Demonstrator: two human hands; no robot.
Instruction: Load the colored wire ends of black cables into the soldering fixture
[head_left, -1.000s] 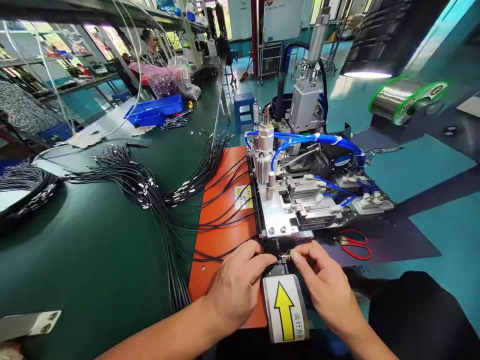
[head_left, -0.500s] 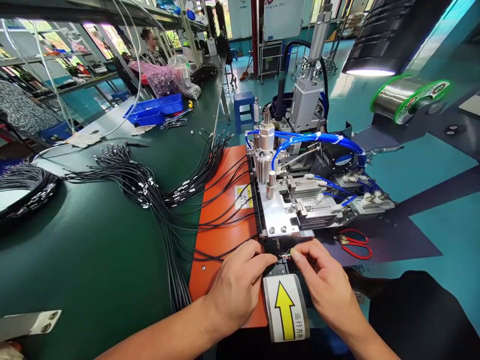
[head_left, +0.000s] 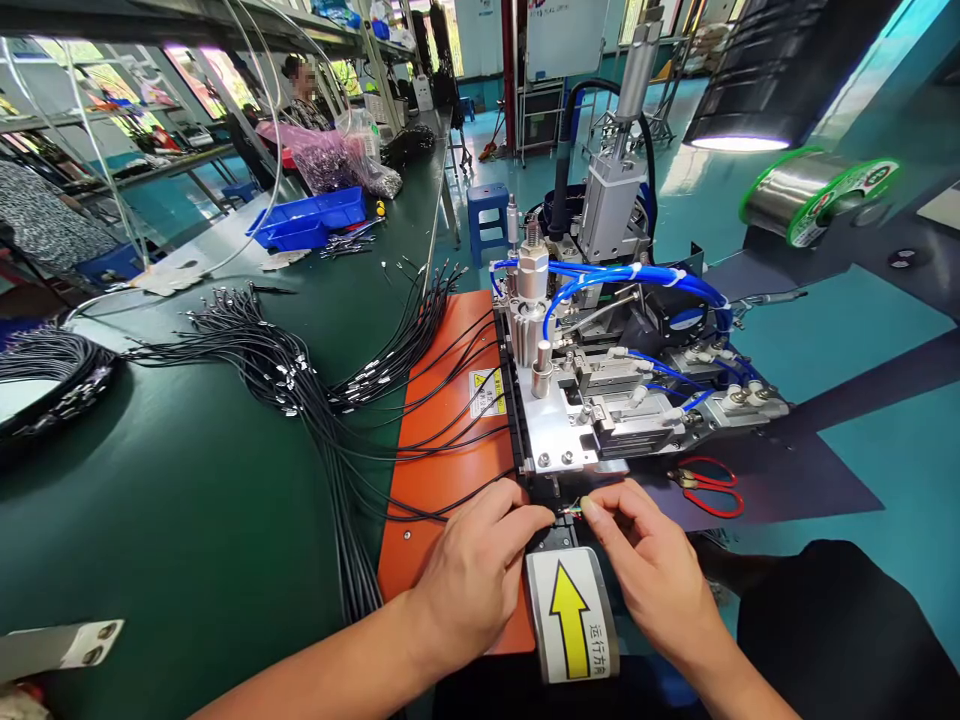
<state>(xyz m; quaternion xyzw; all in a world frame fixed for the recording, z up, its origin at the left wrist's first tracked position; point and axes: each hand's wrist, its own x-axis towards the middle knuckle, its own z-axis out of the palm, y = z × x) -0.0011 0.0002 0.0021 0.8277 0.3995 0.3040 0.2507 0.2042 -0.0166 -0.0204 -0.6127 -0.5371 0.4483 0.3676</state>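
My left hand (head_left: 487, 555) is closed at the near end of the machine's track, its fingertips on the end of a black cable. My right hand (head_left: 649, 555) pinches the thin coloured wires (head_left: 573, 511) that come out of that cable end. Both hands meet over a small black fixture (head_left: 555, 538), just in front of the machine's metal plate (head_left: 559, 440). Below them is a white label with a yellow arrow (head_left: 570, 615). Several black cables (head_left: 442, 450) run from the machine's edge over the orange base plate (head_left: 457, 400).
On the green table (head_left: 225, 520) lies a large bundle of black cables (head_left: 300, 385). Red-handled cutters (head_left: 709, 487) lie right of the machine, and a solder wire spool (head_left: 821, 195) hangs above. Blue bins (head_left: 311, 215) stand at the back left. A person (head_left: 304, 95) sits farther off.
Both hands stay almost in place. The coloured wires at my right fingertips have shifted very slightly.
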